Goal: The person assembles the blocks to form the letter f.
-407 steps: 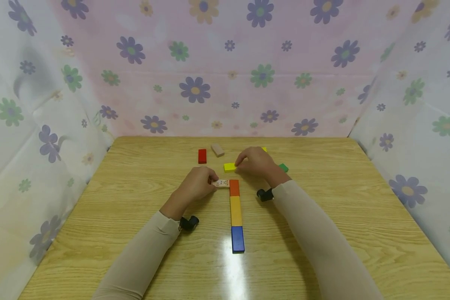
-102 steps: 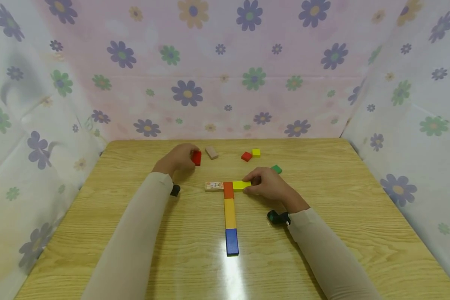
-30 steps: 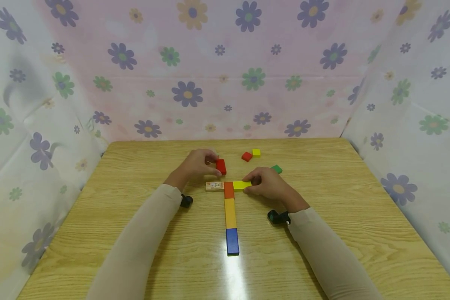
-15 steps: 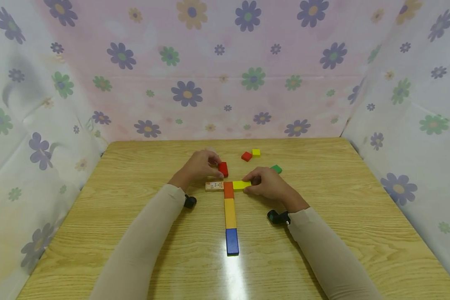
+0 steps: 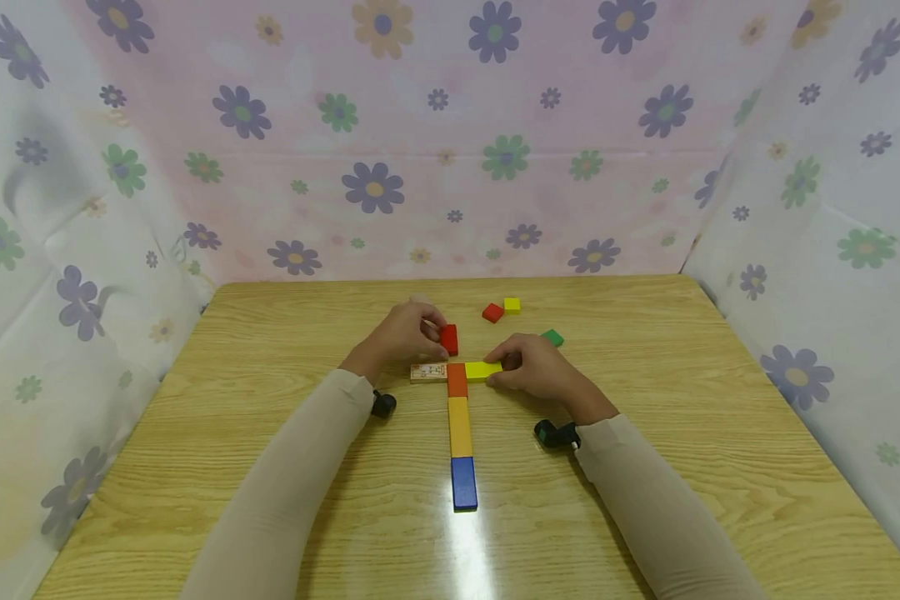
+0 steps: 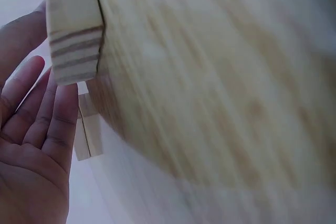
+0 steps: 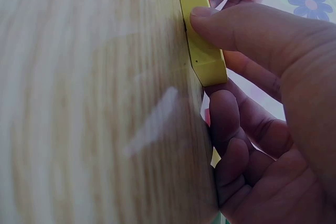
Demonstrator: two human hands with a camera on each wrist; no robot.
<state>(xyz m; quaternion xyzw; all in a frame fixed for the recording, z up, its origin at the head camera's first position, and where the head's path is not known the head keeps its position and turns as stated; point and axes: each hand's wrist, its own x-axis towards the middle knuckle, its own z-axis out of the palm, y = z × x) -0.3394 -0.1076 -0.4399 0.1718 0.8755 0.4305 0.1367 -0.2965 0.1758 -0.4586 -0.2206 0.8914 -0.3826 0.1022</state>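
Left fingers (image 5: pixel 429 327): curled round the red block (image 5: pixel 448 339), which you hold just above the top of the orange block (image 5: pixel 457 379); whether it already touches the bench (image 5: pixel 270 350) cannot be told.
Right fingers (image 7: pixel 231 24): your thumb and forefinger pinch the yellow block (image 5: pixel 483 370), flat on the bench with its inner end against the orange block.
Left hand (image 5: pixel 401 333): its heel hangs right over the printed block (image 5: pixel 428 372); lower it carelessly and you nudge that piece out of line.
Right hand (image 5: pixel 536 371): pressing sideways here would shove the yellow block into the orange one and twist the whole crossing.
Column: orange block, long yellow block (image 5: pixel 460 426) and blue block (image 5: pixel 463 482) lie end to end toward you; nothing holds them, so 1 knock at the top skews all 3.
Red block risk: set down tilted or off centre, it leaves a gap or lands across the orange block's end.
Loose pieces: small red block (image 5: pixel 492 312), small yellow block (image 5: pixel 512 305) and green block (image 5: pixel 552 337) sit behind your right hand; a backward sweep of the knuckles would scatter them.
Glare: bright reflection by the blue block could hide a small misalignment from you.
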